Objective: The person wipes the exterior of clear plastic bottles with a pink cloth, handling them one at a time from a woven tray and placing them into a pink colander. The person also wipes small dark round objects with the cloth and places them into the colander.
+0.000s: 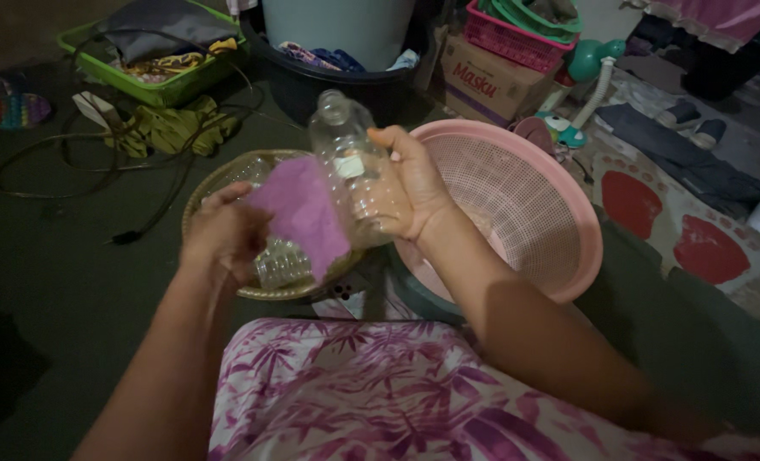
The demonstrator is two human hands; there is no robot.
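your right hand (410,192) is wrapped around a clear plastic bottle (352,166), fingers curled on its far side, thumb toward you; the bottle is tilted, neck up and to the left, held above the gap between the two baskets. your left hand (222,235) pinches a purple cloth (301,212) that is pressed flat against the bottle's lower left side. below the cloth, a woven tray (213,183) holds more clear bottles (282,263). a pink mesh basket (568,213) sits just right of your right hand, resting on a darker basin. purple patterned fabric (380,384) covers your lap. black cable (73,162) lies on the dark floor to the left.
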